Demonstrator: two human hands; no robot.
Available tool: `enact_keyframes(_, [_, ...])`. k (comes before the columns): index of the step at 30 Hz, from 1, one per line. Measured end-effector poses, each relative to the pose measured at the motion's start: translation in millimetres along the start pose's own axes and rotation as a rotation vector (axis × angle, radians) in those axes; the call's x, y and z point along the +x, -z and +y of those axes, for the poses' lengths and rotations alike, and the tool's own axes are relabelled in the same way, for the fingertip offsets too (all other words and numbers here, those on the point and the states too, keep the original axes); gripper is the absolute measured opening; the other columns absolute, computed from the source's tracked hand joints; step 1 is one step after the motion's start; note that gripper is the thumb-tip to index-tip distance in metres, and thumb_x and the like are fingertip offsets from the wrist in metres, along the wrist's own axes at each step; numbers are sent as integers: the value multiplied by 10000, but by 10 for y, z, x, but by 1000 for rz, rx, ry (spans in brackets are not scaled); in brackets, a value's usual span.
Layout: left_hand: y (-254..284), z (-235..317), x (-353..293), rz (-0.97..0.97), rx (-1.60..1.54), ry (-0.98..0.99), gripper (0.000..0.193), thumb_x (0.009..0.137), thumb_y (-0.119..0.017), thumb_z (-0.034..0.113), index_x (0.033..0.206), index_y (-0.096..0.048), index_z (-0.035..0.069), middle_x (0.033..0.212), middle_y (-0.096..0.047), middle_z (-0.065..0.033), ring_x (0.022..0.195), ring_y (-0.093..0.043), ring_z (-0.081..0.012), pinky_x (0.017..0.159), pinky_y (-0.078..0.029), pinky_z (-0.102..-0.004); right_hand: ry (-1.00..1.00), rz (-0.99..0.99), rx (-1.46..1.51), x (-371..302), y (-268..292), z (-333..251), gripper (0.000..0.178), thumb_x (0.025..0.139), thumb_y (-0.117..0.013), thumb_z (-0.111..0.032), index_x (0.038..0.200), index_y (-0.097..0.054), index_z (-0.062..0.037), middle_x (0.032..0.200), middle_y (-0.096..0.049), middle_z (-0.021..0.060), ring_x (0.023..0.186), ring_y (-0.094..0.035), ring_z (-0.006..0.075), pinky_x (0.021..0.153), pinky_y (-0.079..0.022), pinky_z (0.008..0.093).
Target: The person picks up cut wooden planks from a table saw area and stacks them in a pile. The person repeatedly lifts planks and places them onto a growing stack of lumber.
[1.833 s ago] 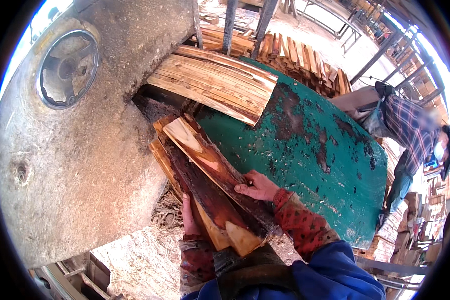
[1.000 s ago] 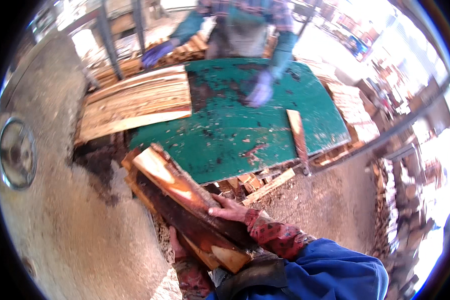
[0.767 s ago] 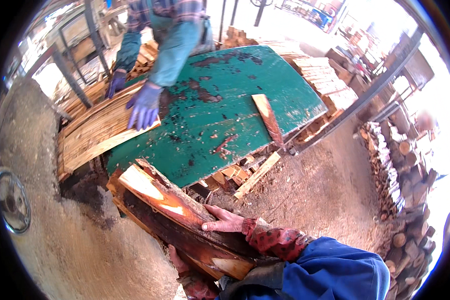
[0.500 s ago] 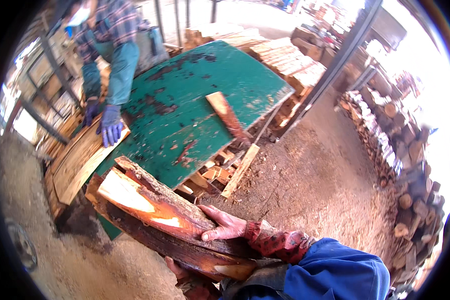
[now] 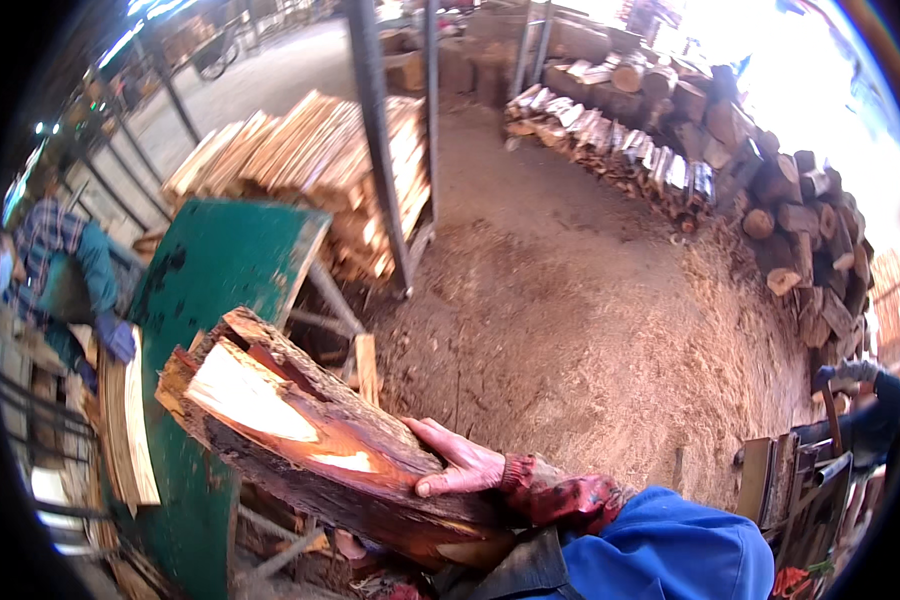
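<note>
A bundle of bark-covered wood slabs [image 5: 300, 430], dark brown with pale cut patches, lies slantwise against my body, its far end over the green table's near edge. My right hand [image 5: 462, 462] grips the top slab, with the thumb on its face and the fingers along its far edge. Under the bundle, my left hand [image 5: 350, 546] bears it from below; only a little of it shows and most of its fingers are hidden. The green table [image 5: 225, 245] has worn, dark patches.
A co-worker's gloved hand [image 5: 117, 338] rests on pale boards [image 5: 125, 420] at the left. Behind the table is a stack of split wood [image 5: 315, 150] beside a metal post [image 5: 378, 150]. Logs [image 5: 780, 220] are piled at the right. Another person's arm [image 5: 860, 400] shows beside boards [image 5: 760, 480].
My view has swung to the right, so the table and the co-worker now sit further left. The slabs have stayed in my hands, and more of the log pile and another person have come into view.
</note>
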State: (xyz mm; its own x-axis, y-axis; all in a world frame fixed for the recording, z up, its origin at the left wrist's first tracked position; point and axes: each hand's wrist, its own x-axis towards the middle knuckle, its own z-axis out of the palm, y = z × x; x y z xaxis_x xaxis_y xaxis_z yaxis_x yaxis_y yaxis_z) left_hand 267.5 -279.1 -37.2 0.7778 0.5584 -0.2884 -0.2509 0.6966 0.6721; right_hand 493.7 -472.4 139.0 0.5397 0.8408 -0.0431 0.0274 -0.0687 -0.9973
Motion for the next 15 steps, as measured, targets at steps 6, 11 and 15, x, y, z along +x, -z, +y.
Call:
enact_keyframes(6, [-1685, -68, 488, -239, 155, 229, 609, 917, -489, 438, 1305, -460, -30, 1289, -529, -167, 1117, -551, -300, 954, -467, -413, 17, 247, 11, -382, 926, 95, 1103, 738, -685, -633, 1438, -225, 84, 1342, -376, 250, 1305, -353, 357, 1097, -270, 418])
enact_keyframes(11, [-2080, -569, 1245, -316, 138, 380, 579, 881, -562, 418, 1264, -503, -13, 1221, -576, -145, 1083, -575, -304, 947, -478, -419, -57, 452, 28, -446, 1601, 160, 1089, 760, -680, -609, 1451, -199, 82, 1405, -329, 247, 1358, -300, 343, 1127, -232, 405])
enact_keyframes(15, [-2819, -818, 1802, -369, 256, 462, 565, 870, -590, 417, 1246, -518, 1, 1184, -600, -133, 1074, -585, -299, 937, -487, -418, -67, 584, 71, -291, 2101, 365, 1060, 768, -680, -592, 1458, -206, 57, 1423, -327, 232, 1366, -291, 327, 1133, -224, 400])
